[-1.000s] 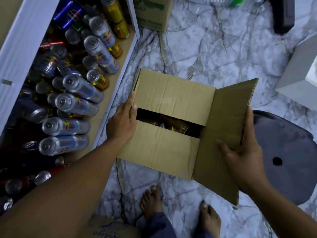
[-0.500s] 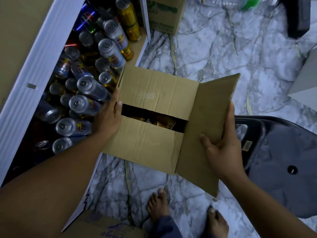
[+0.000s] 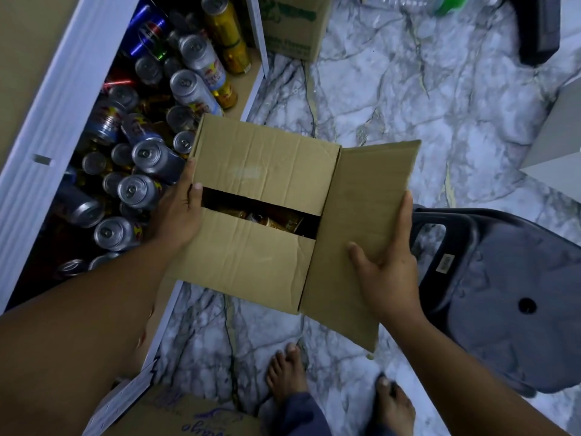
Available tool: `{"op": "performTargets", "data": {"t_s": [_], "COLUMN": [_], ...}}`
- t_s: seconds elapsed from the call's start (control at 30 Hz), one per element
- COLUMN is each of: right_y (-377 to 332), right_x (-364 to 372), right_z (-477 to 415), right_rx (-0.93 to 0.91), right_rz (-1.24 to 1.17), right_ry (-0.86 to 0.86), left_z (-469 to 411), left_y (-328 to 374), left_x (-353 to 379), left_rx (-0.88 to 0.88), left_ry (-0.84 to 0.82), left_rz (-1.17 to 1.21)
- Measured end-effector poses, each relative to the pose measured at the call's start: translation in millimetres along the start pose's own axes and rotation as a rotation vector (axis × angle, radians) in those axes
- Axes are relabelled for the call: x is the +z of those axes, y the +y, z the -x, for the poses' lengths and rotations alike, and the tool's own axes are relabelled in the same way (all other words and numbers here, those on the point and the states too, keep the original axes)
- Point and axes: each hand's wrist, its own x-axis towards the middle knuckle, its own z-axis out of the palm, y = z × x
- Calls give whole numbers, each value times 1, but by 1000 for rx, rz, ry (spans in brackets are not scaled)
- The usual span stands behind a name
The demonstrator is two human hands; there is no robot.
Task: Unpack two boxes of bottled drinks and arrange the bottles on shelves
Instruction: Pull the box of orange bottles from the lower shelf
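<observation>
I hold a brown cardboard box (image 3: 261,253) in the air over the marble floor, next to the shelf edge. Its two top flaps leave a dark slot, and gold drink containers (image 3: 270,219) show through it. My left hand (image 3: 180,212) grips the box's left side with the thumb over the top edge. My right hand (image 3: 388,262) holds the opened right flap (image 3: 367,196), thumb on top, fingers behind it. The shelf (image 3: 47,114) at the left carries several silver, blue and gold cans (image 3: 138,190) lying on their sides.
A dark plastic stool (image 3: 503,284) stands just right of the box. Another carton (image 3: 292,23) sits at the top, a printed carton (image 3: 188,416) at the bottom left. My bare feet (image 3: 287,372) stand on the marble floor (image 3: 377,89). A green-capped bottle (image 3: 440,1) lies at the far top.
The box has moved left towards the shelf with both hands still on it, and its left side now overlaps the cans. The stool shows more at the right.
</observation>
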Motion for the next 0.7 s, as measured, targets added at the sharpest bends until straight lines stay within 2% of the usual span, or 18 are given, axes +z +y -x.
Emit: {"op": "performTargets", "data": {"t_s": [0.07, 0.17, 0.23, 0.43, 0.6, 0.7], "right_y": [5, 16, 21, -5, 0, 0], "right_x": [-1, 5, 15, 69, 79, 81], "right_z": [-1, -8, -15, -40, -49, -47], "right_rx": [22, 20, -5, 46, 54, 84], "right_rz": [70, 415, 575, 215, 267, 263], "right_ry": [22, 69, 35, -254, -360, -344], "left_z": [2, 4, 3, 0, 0, -4], "left_y": [4, 4, 3, -3, -3, -9], "left_x": [0, 1, 1, 1, 4, 5], "left_rx": [-8, -14, -5, -32, -1, 19], "left_ry": [1, 3, 12, 41, 58, 79], "left_rz": [2, 3, 9, 9, -16, -23]}}
